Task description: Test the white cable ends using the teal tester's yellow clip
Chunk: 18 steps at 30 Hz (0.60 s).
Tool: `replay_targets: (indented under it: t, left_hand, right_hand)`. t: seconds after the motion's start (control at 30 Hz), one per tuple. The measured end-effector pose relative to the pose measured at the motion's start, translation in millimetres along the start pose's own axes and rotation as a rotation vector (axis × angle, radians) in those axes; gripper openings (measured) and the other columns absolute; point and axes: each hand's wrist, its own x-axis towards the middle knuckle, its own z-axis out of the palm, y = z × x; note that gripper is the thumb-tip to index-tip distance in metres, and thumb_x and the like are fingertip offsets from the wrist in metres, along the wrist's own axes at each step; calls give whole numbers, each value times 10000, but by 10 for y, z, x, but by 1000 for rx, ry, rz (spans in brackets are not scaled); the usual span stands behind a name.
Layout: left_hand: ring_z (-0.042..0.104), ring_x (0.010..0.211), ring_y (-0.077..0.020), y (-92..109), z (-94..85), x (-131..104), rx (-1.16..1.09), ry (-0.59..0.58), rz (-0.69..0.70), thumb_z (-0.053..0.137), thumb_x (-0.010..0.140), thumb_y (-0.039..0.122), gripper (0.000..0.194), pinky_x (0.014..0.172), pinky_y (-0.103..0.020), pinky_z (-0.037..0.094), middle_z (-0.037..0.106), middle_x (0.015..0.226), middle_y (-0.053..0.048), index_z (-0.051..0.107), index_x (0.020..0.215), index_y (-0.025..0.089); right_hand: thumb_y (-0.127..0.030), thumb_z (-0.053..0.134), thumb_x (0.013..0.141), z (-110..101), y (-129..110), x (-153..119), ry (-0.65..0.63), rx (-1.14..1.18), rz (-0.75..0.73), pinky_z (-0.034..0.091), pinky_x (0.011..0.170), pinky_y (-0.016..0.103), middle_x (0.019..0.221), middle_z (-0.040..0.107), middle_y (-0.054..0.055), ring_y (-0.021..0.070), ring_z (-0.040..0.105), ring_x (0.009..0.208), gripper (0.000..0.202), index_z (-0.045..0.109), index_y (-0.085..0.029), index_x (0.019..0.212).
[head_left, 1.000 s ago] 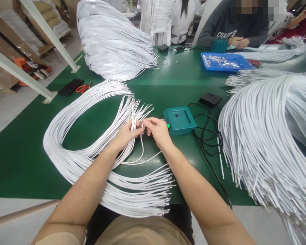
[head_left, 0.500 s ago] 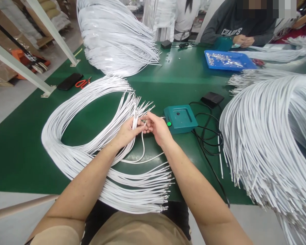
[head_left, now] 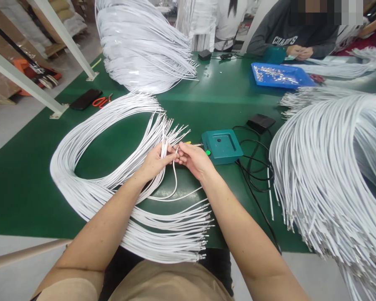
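Observation:
My left hand [head_left: 156,161] is closed around a few white cables [head_left: 164,146], whose ends stick up past the thumb. My right hand [head_left: 194,158] meets it fingertip to fingertip, pinching the end of one cable [head_left: 176,171] that loops down between the hands. What exactly sits at that end is too small to make out. Beneath and to the left, a curved bundle of white cables [head_left: 62,161] with metal-tipped ends lies on the green table [head_left: 21,196]. Just right of my right hand stands a teal device [head_left: 227,154] with a green button.
Large cable bundles lie at the back [head_left: 141,46] and on the right [head_left: 313,159]. Black cords [head_left: 253,179] trail from the device near a black pedal-like block [head_left: 261,122]. A blue tray [head_left: 282,81] holds small parts before a co-worker [head_left: 275,37]. Orange-handled snips [head_left: 102,101] and a phone [head_left: 86,99] lie left.
My right hand has shifted slightly down, and a yellow piece beside the device now shows above it. My left hand and its cables have barely moved.

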Motion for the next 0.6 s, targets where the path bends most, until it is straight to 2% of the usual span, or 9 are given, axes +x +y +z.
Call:
replay_targets:
  t: [0.1,0.2,0.33,0.4,0.5,0.6]
  left_hand:
    - [637,688,-124,19,2,-4,-22,2,16,732,721,303,349,592,-220,458,617,761,18,519,970,182]
    - [619,678,-113,34,4,-7,-18,1,19,722,731,297,508,572,-207,452,586,764,30,523,1191,212]
    - [587,677,-90,36,8,-4,-92,-12,-55,722,725,269,515,545,-181,434,560,784,22,574,1214,207]
    - [581,675,-84,36,4,1,-159,-11,-116,733,706,251,484,531,-171,429,558,784,17,609,1170,190]
    - [580,654,-82,36,-17,17,-256,-4,-207,748,681,238,464,512,-164,426,558,747,15,632,1125,172]
    - [587,634,-87,35,-39,46,-264,1,-238,760,662,232,432,463,-155,389,573,731,7,645,1070,153]
  right_hand:
    - [-483,682,696,27,4,-10,137,-190,-119,387,534,228,607,567,-30,67,447,493,332,623,-156,687]
    - [-390,656,733,33,25,-8,244,-470,-258,432,612,248,683,646,-5,112,549,600,220,662,-171,722]
    - [-311,562,825,19,59,-23,307,-892,-419,433,694,261,730,647,7,133,577,674,184,660,-180,741]
    - [-271,485,878,24,66,-48,306,-1165,-531,416,706,265,801,633,38,145,566,718,221,653,-173,774]
    - [-244,363,943,43,50,-86,215,-1552,-714,385,754,292,882,612,88,186,548,825,309,657,-162,896]
    - [-259,313,967,37,-9,-90,132,-1777,-771,360,796,329,900,616,101,216,526,866,345,645,-167,959]
